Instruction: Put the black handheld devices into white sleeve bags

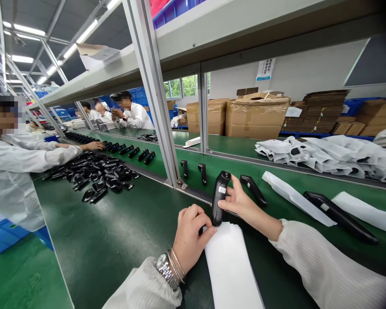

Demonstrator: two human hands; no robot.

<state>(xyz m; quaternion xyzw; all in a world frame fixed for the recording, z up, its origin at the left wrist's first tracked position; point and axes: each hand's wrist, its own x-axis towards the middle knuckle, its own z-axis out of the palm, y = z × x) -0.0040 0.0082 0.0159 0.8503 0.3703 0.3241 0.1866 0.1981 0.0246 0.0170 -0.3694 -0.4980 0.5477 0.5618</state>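
Right fingers grip an angled black plastic device, left fingers, hold unclear, touch stacked white sheets; white-wrapped pieces look done, bare ones remain.

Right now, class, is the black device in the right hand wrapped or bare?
Bare: the right hand holds the black device with its dark surface and white label uncovered.

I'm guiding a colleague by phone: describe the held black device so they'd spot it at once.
Find the slanting metal post rising from the green worktop. Just right of its foot, at the far end of the white stack, is the black device, nearly upright. Its neighbours rest on the worktop; this one is held up in the right hand.
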